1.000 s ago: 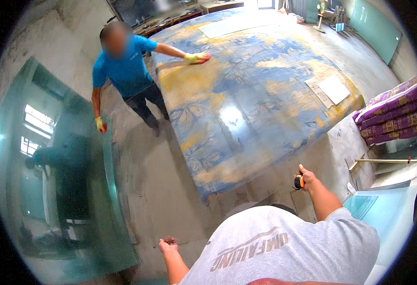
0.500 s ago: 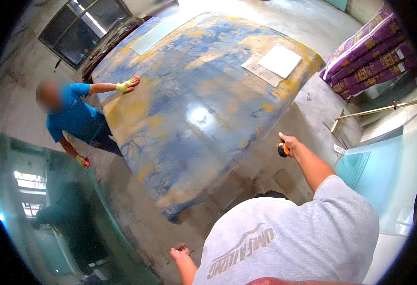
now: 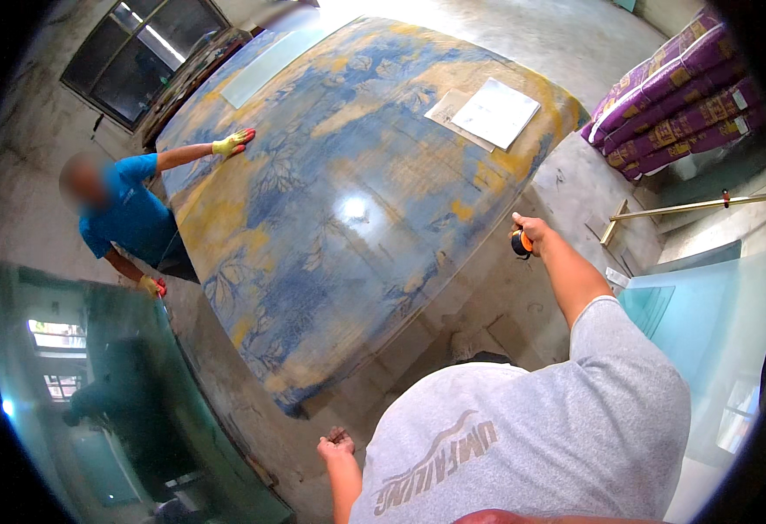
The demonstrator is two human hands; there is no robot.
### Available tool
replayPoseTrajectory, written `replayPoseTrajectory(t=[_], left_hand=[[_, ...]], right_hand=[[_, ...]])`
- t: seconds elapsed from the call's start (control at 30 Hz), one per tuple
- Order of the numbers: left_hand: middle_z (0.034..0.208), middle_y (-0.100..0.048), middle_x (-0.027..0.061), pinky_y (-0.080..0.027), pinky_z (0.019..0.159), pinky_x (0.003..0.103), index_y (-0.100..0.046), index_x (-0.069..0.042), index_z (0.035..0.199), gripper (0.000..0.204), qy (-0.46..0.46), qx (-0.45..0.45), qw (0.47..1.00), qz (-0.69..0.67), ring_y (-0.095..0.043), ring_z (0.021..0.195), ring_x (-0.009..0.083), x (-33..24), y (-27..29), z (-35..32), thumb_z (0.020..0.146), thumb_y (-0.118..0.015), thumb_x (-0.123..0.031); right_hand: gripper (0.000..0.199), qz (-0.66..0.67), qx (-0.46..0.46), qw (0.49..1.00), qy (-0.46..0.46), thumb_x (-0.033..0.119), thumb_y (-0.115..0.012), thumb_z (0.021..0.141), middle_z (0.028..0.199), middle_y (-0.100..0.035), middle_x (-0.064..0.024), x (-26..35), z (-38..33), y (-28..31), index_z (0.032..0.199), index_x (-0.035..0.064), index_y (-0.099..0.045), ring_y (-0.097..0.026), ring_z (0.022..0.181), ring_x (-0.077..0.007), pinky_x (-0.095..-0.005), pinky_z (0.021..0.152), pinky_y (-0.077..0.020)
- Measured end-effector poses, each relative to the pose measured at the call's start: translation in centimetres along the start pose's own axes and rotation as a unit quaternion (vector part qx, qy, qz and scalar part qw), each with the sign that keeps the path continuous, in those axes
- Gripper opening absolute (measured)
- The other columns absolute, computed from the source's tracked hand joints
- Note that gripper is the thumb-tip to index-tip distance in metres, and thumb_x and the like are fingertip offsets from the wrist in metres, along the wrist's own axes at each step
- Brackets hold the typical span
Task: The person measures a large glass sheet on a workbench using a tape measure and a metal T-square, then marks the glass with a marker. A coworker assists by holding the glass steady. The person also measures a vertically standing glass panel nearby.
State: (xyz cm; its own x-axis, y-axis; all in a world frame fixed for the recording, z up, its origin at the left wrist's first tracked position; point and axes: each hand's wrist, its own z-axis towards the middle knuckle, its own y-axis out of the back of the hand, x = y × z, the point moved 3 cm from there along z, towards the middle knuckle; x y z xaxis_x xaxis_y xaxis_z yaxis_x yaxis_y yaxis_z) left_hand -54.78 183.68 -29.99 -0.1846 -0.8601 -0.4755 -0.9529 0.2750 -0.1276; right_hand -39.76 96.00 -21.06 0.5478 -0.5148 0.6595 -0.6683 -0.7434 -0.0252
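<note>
Big counter [image 3: 339, 201], glossy blue/yellow leaf-pattern top, fills mid frame and tilts up toward the far wall. A glare spot sits near its centre.

Glass sheet [image 3: 121, 410], greenish, leans at lower left and reflects windows and a figure. More pale glass panels [image 3: 688, 306] stand at right, beside the person's right shoulder.

Concrete floor [image 3: 505, 306] runs between the counter and the person, w/ seams and stains.

Stack of purple sacks [image 3: 680, 87] at upper right, just past the counter's far corner. Dark window [image 3: 138, 52] at upper left, behind the counter.

Co-worker in blue shirt [image 3: 130, 218] stands at the counter's left edge. One yellow glove [image 3: 233, 142] lies flat on the top; the other glove [image 3: 151, 285] hangs low by the glass sheet's upper edge.

White sheet [image 3: 496, 112] lies on the counter's far right part, over a tan sheet [image 3: 446, 103].

Long wooden straightedge [image 3: 688, 208] lies at right, near the sacks.

Right hand [image 3: 529, 230] is stretched fwd, closed around a small black-and-orange tape measure [image 3: 520, 244], held just off the counter's near right edge, above the floor.

Left hand [image 3: 337, 444] is low by the person's side, palm up, fingers loosely curled, holding nothing; it is over the floor, near the counter's near corner.
</note>
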Motion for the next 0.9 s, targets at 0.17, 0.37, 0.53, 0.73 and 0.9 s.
replayPoseTrajectory(t=[0.17, 0.37, 0.53, 0.73, 0.9], left_hand=[[0.08, -0.06, 0.0093, -0.059, 0.074, 0.042, -0.05, -0.007, 0.094, 0.041, -0.016, -0.049, 0.999, 0.01, -0.063, 0.072, 0.0258, 1.3, -2.8, -6.9, 0.111, -0.037, -0.042], [0.084, -0.061, 0.0077, -0.055, 0.086, 0.048, -0.051, -0.007, 0.093, 0.037, 0.023, 0.02, 0.999, -0.016, -0.065, 0.082, 0.028, 1.7, -1.7, -8.2, 0.11, -0.046, -0.04], [0.089, -0.069, 0.0074, -0.055, 0.087, 0.047, -0.055, -0.01, 0.096, 0.031, -0.001, 0.115, 0.993, 0.005, -0.069, 0.093, 0.0292, 1.0, -3.1, -8.4, 0.107, -0.053, -0.039], [0.087, -0.069, 0.0077, -0.056, 0.084, 0.047, -0.058, -0.008, 0.099, 0.028, 0.0, 0.093, 0.995, 0.025, -0.071, 0.09, 0.0289, -0.8, -4.1, -5.0, 0.109, -0.05, -0.032], [0.086, -0.069, 0.0079, -0.056, 0.082, 0.047, -0.06, -0.006, 0.101, 0.027, 0.011, 0.081, 0.995, 0.05, -0.071, 0.09, 0.0295, -1.6, -5.4, -5.3, 0.109, -0.049, -0.03]], right_hand=[[0.043, -0.038, -0.02, 0.999, -0.008, 0.048, -0.07, 0.098, 0.075, -0.065, -0.0094, 0.0, 0.1, 0.4, 0.093, 0.0059, -0.061, -0.066, 0.065, -0.0217, -0.0354, 0.06, -0.0552], [0.052, 0.036, -0.023, 0.999, 0.004, 0.058, -0.071, 0.092, 0.08, -0.065, -0.0084, -5.8, -0.6, 0.4, 0.098, 0.0075, -0.061, -0.062, 0.061, -0.0199, -0.0341, 0.058, -0.0535], [0.059, 0.0, 0.032, 0.998, -0.047, 0.063, -0.072, 0.088, 0.081, -0.066, -0.008, -13.1, -8.3, -0.9, 0.1, 0.0065, -0.06, -0.063, 0.061, -0.02, -0.0339, 0.056, -0.0554], [0.087, -0.006, 0.075, 0.994, -0.08, 0.067, -0.07, 0.088, 0.104, -0.068, -0.0208, -17.7, -14.3, -9.6, 0.13, -0.0081, -0.057, -0.066, 0.077, -0.0245, -0.037, 0.069, -0.0563], [0.059, 0.031, 0.088, 0.995, -0.046, 0.054, -0.071, 0.094, 0.086, -0.068, -0.0156, -17.2, -14.8, -15.3, 0.112, -0.0006, -0.058, -0.067, 0.068, -0.0231, -0.0337, 0.061, -0.0587]])
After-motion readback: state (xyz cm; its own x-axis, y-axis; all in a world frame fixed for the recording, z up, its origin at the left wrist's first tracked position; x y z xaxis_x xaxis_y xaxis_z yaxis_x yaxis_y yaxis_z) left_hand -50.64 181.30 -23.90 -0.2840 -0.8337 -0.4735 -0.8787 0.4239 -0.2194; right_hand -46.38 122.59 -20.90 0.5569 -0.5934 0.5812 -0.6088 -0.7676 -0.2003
